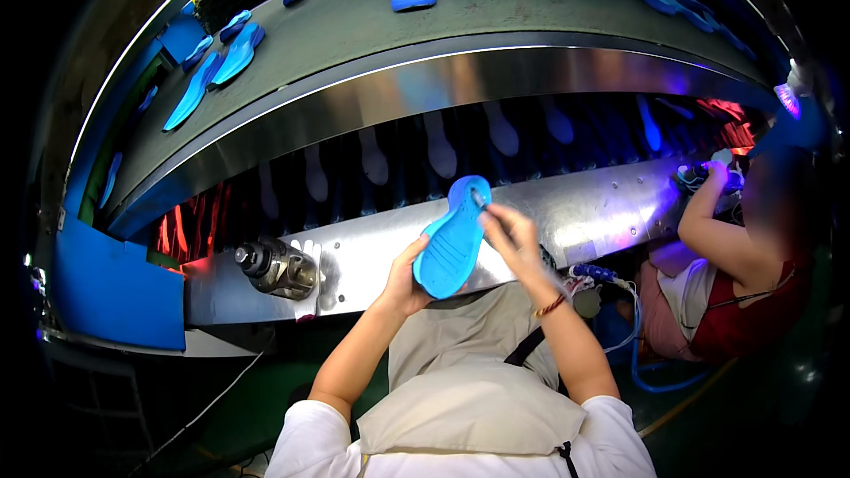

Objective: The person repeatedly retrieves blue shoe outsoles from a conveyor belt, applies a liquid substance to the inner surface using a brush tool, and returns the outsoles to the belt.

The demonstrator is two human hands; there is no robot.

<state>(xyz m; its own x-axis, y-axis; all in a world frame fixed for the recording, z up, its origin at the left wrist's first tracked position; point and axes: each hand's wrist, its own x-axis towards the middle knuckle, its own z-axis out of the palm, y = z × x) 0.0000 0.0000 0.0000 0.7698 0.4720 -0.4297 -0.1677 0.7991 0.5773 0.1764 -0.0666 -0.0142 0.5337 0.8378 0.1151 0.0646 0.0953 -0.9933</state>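
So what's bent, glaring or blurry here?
In the head view, fisheye distortion bows the conveyor belt; glare whitens the metal ledge; red light glows under the belt's left and right ends; the blue shoe sole looks fairly clear, the right hand slightly blurred.

Near the frame's centre, the left hand grips, thumb extended toward the upper right, its forearm rising from lower left. Slightly higher and to the right, the right hand bends its fingers toward the upper left, elbow at lower right.
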